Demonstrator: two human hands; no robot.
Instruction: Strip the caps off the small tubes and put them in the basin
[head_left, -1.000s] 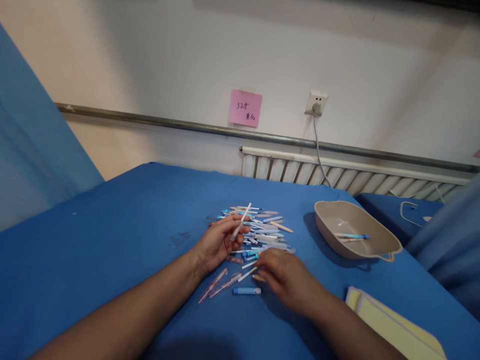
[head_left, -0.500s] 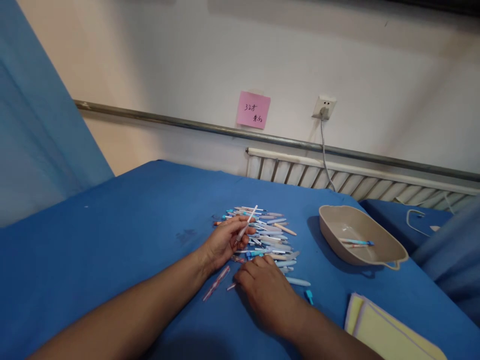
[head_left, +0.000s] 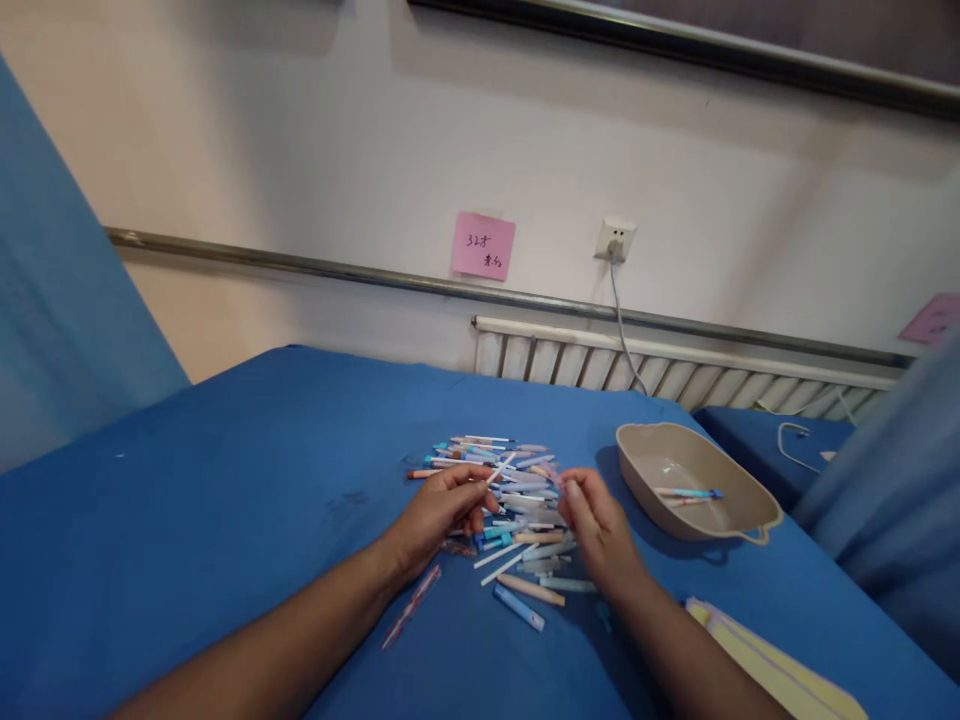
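Observation:
Between the thumb and fingers of my left hand (head_left: 442, 510) is a thin white pen refill (head_left: 501, 468), tilted up to the right. My right hand (head_left: 604, 530) is closed in a pinch at the right side of the pile, on what looks like a small translucent pinkish pen part (head_left: 553, 476), mostly hidden by the fingertips. Under and between both hands lies a loose pile of pens and pen parts (head_left: 536, 490) in white, pale blue and peach. Nearer to me lie a light blue pen barrel (head_left: 519, 607), a peach barrel (head_left: 531, 589) and a clear pink-patterned tube (head_left: 411, 606).
A beige basin (head_left: 697, 515) with a few pens (head_left: 688, 493) inside stands right of the pile. A folded yellow cloth (head_left: 772, 665) lies at the near right. Behind the blue-covered table (head_left: 225, 500) are a radiator (head_left: 570, 358) and a socket with a plugged-in cord (head_left: 616, 242).
My right hand has lifted off the near side of the pile and moved right, uncovering barrels and white refills there. My left hand keeps hold of the white refill. The view has tilted upward.

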